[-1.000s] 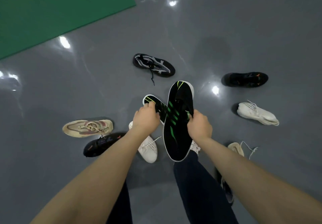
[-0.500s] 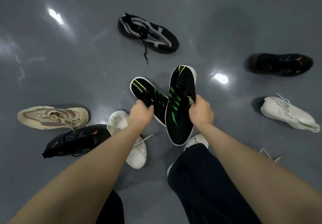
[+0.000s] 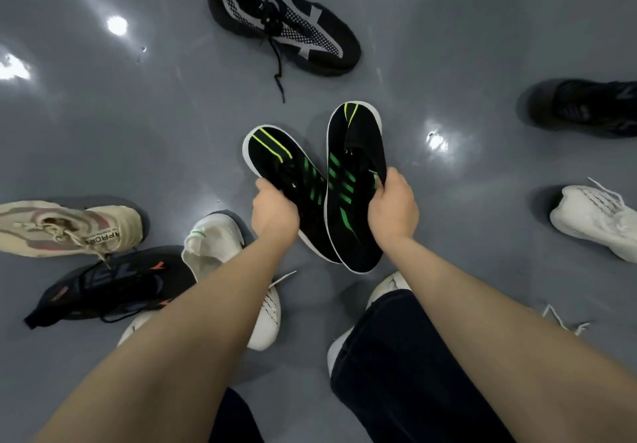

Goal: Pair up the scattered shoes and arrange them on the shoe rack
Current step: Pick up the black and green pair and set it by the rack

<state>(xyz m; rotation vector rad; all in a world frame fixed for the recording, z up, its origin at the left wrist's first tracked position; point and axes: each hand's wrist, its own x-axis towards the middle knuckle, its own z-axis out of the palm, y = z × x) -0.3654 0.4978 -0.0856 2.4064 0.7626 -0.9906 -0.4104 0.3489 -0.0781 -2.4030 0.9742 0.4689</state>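
Black-and-green shoes are held as a pair above the grey floor point(image 3: 103, 139), one in each hand. The left shoe point(image 3: 275, 163) is gripped near its collar by the left hand point(image 3: 274, 213), fingers curled round its edge; the right shoe point(image 3: 355, 173) is pinched at its opening by the right hand point(image 3: 393, 210). Both grips are thus closed on a shoe. The two heels overlap near the wrists while the toes splay apart in a V, pointing away from the body.

Scattered on the floor are a black mesh shoe point(image 3: 286, 25) beyond the pair, a beige shoe point(image 3: 69, 227) and a dark shoe point(image 3: 107, 284) to the left, a white shoe point(image 3: 213, 246) partly hidden under the left forearm, a black shoe point(image 3: 586, 108) and a white knit shoe point(image 3: 596, 218) to the right. No rack is seen in this view.

Pairing of this first set appears done; carrying is judged to be next. For a clean carry, the toes should be brought parallel and the soles levelled, so the pair can be set down side by side. A firmer hold deeper inside each collar would be safer than a fingertip pinch, since the soft uppers are likely to fold. The loose laces on the floor should be stepped over.
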